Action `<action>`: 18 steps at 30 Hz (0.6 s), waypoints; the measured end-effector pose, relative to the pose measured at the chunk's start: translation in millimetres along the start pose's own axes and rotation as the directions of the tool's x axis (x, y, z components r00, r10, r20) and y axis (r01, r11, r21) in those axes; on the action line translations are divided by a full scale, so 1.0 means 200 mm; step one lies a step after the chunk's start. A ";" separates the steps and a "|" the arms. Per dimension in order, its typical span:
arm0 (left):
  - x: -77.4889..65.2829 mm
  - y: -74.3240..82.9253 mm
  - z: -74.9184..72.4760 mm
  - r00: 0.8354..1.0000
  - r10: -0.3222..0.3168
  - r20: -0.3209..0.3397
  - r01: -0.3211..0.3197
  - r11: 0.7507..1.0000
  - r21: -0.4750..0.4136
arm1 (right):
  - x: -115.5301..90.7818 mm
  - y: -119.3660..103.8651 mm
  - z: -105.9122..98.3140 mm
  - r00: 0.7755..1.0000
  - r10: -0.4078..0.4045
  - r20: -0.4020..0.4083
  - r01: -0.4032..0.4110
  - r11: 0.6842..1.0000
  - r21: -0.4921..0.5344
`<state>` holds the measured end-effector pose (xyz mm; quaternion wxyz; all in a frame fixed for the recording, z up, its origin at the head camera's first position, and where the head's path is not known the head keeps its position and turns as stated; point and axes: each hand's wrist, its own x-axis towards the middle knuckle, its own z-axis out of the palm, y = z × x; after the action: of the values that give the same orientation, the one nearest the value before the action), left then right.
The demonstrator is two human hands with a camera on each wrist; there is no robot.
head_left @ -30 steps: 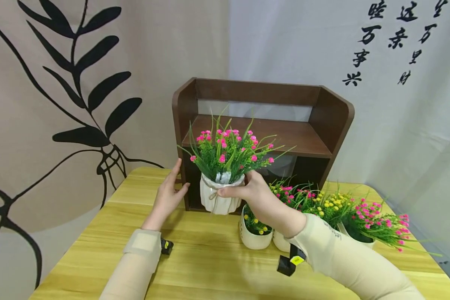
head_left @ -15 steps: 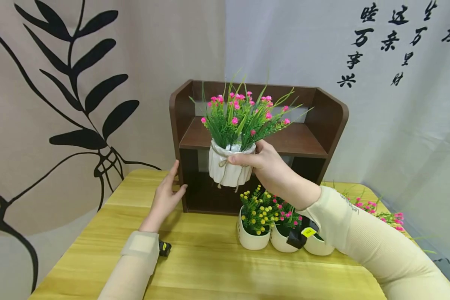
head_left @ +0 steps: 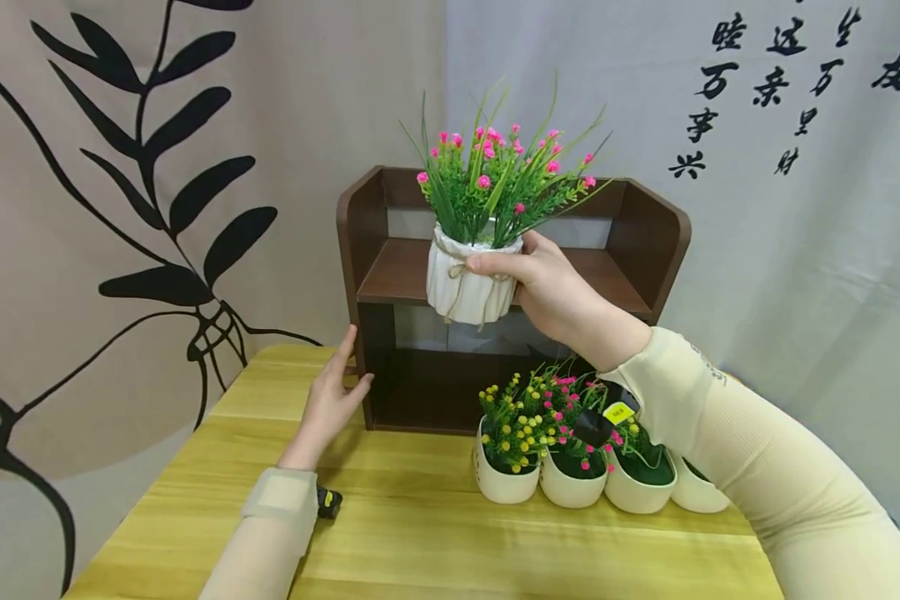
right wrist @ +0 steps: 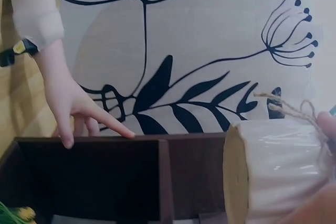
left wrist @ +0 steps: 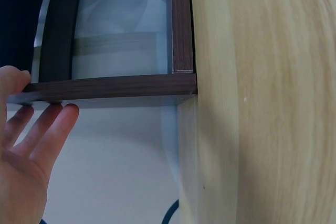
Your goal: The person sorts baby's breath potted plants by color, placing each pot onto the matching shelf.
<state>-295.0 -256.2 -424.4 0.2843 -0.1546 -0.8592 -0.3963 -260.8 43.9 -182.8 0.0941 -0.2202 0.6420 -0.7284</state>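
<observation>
In the head view my right hand (head_left: 562,292) holds a white fluted flowerpot (head_left: 468,283) in the air, thumb on its front, in front of the bookshelf's upper shelf. Twine is tied round the pot, and grass with pink flowers (head_left: 495,179) rises from it. The right wrist view shows the pot's side (right wrist: 286,166) and its base. My left hand (head_left: 328,400) grips the left side panel of the dark brown bookshelf (head_left: 367,333). In the left wrist view the panel (left wrist: 115,86) lies between the thumb and fingers (left wrist: 55,135).
Several white pots with yellow and pink flowers (head_left: 506,479) stand in a row on the wooden table (head_left: 412,517), before the bookshelf's right half. My right forearm partly covers the row. A printed curtain (head_left: 307,108) hangs behind.
My right hand has raised the flowerpot from in front of the lower compartment to the upper shelf's height, slightly rightward. More of the pot row shows. My left hand stays on the side panel.
</observation>
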 end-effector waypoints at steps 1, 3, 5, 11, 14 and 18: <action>0.00 0.00 0.00 1.000 0.001 0.000 -0.001 1.000 0.000 | 0.01 -0.01 0.00 1.000 0.000 -0.003 0.000 1.000 0.003; 0.00 0.00 0.00 1.000 0.005 -0.005 -0.005 1.000 0.002 | 0.02 -0.03 -0.01 1.000 -0.004 -0.005 0.004 1.000 0.012; 0.00 0.00 0.01 1.000 0.010 -0.010 -0.010 1.000 0.004 | 0.04 -0.05 -0.02 1.000 -0.012 0.001 0.012 1.000 0.015; -0.02 -0.01 0.02 1.000 0.014 -0.009 -0.014 1.000 0.003 | 0.07 -0.08 -0.03 1.000 -0.018 -0.014 0.018 1.000 0.006; -0.01 -0.01 0.01 1.000 0.009 -0.008 -0.009 1.000 -0.002 | 0.09 -0.09 -0.03 1.000 -0.017 -0.022 0.017 1.000 0.012; -0.01 -0.01 0.01 1.000 0.007 -0.011 -0.007 1.000 0.004 | 0.13 -0.11 -0.02 0.999 -0.045 -0.011 0.045 0.999 0.018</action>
<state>-295.8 -255.8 -427.4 0.2908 -0.1546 -0.8578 -0.3946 -283.3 40.5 -156.6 0.0764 -0.2300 0.6305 -0.7374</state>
